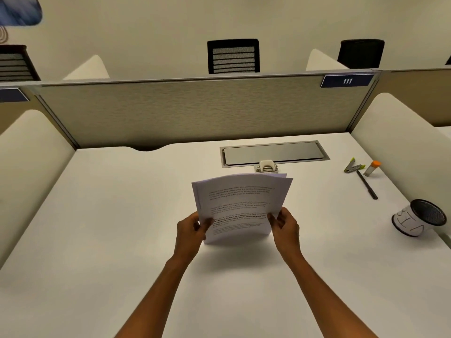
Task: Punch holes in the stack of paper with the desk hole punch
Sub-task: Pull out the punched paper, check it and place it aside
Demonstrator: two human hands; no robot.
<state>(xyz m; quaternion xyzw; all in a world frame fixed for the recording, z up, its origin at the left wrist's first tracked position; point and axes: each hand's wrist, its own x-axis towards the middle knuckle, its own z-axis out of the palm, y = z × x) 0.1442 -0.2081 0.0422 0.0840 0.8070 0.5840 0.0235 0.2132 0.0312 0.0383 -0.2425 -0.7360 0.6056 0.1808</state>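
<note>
Stack of paper [240, 203] held up off the white desk [109, 240], printed side toward the camera, top edge bowed and leaning away. Left hand [191, 231] clasped on the lower left edge, thumb on the front sheet, fingers curled behind. Right hand [285, 226] pinching the lower right edge the same way. Most of the stack standing above and between both hands, sheets fanned slightly at the upper right corner. Hole punch [266, 166] sitting on the desk just beyond the top of the stack, apart from it, in front of a metal cable hatch [274, 153]. Off to the right: staple remover [353, 165], glue stick [373, 167], pen [366, 184] and mesh pen cup [418, 217] lying on its side.
</note>
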